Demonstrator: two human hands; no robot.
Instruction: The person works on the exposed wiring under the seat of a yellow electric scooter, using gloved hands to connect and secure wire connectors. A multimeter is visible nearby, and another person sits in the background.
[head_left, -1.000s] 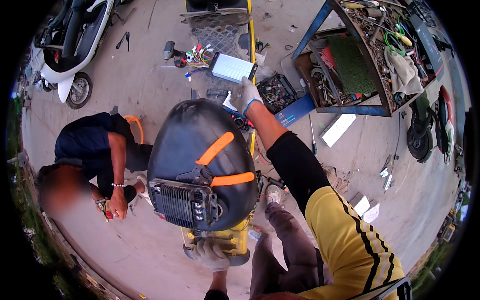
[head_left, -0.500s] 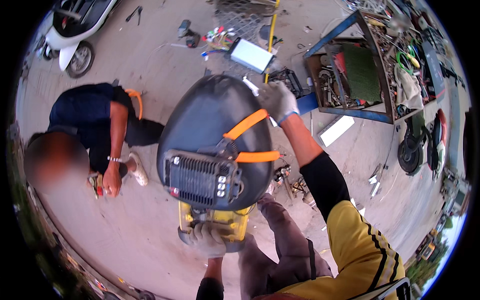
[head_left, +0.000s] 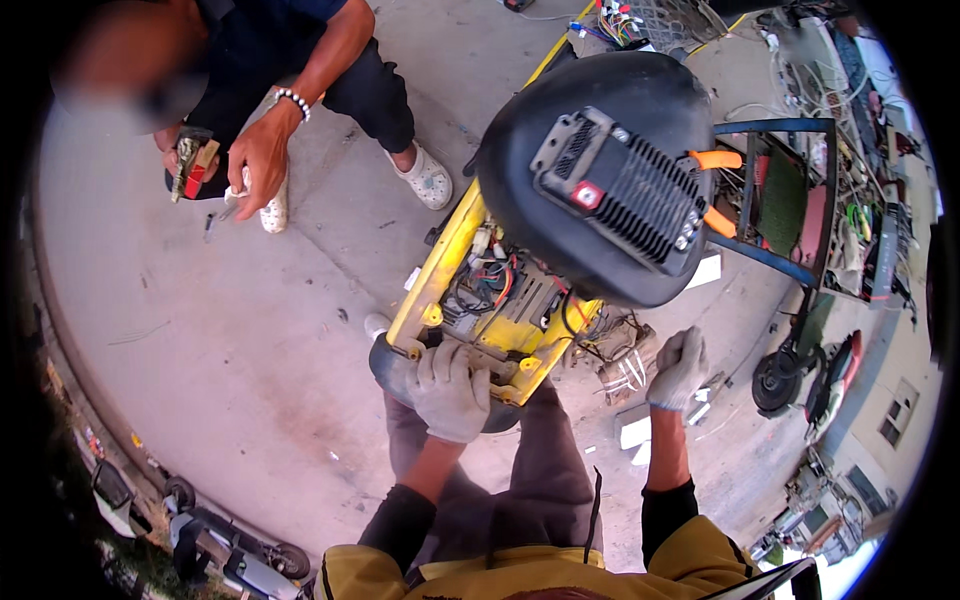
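Observation:
A large black scooter seat (head_left: 600, 180) rests over a yellow metal frame (head_left: 455, 262) in front of me. On the seat lies a finned black controller box (head_left: 625, 190). Orange pliers handles (head_left: 722, 190) stick out past its right side. My left hand (head_left: 450, 392), in a pale work glove, has its fingers curled over the near end of the frame, by a dark rounded piece. Wires and connectors (head_left: 492, 280) show inside the frame. My right hand (head_left: 678, 370), also gloved, hangs in the air right of the frame, its fingers curled with nothing visible in them.
A co-worker crouches at the upper left, a hand (head_left: 262, 165) near a small multicoloured object (head_left: 195, 162). A blue metal rack (head_left: 770, 255) of tools and scrap stands at the right. Loose wires and parts (head_left: 625, 365) lie on the ground beside the frame. A scooter (head_left: 840, 390) lies farther right.
My right hand has left the seat's far edge and come back toward me. The view has shifted, and the seat now sits farther right, uncovering the frame's wiring. My left hand still grips the frame.

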